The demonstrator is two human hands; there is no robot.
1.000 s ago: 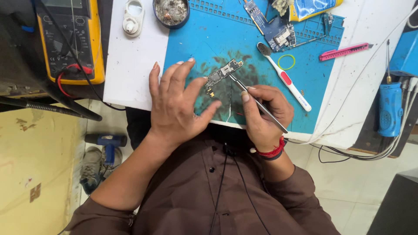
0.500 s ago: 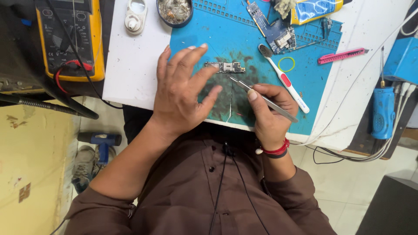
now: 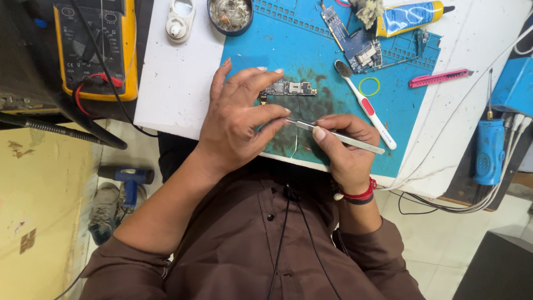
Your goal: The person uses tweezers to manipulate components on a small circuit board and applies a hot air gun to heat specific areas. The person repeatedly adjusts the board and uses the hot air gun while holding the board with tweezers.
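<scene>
- Right hand (image 3: 344, 147) pinches metal tweezers (image 3: 338, 135) between thumb and fingers; their tip points left, meeting the left fingertips.
- Left hand (image 3: 236, 119) is spread over the blue mat (image 3: 400, 111), fingers loosely curled, thumb and forefinger closing on the tweezers' tip; whether anything tiny sits there is too small to tell.
- Small circuit board (image 3: 288, 88) lies flat on the mat just beyond the left fingertips, apart from the tweezers.
- White surface (image 3: 172, 83) carries the mat.
- Toothbrush (image 3: 366, 105), white and red, lies aslant on the mat right of the board, with a yellow ring (image 3: 369, 86) beside it.
- Larger board (image 3: 355, 47) rests at the mat's far edge, near a blue and yellow tube (image 3: 411, 15).
- Round tin (image 3: 230, 14) of tangled metal wool sits at the far left corner of the mat.
- Pink knife (image 3: 438, 78) lies on the surface right of the mat.
- Yellow multimeter (image 3: 97, 47) stands off to the left.
</scene>
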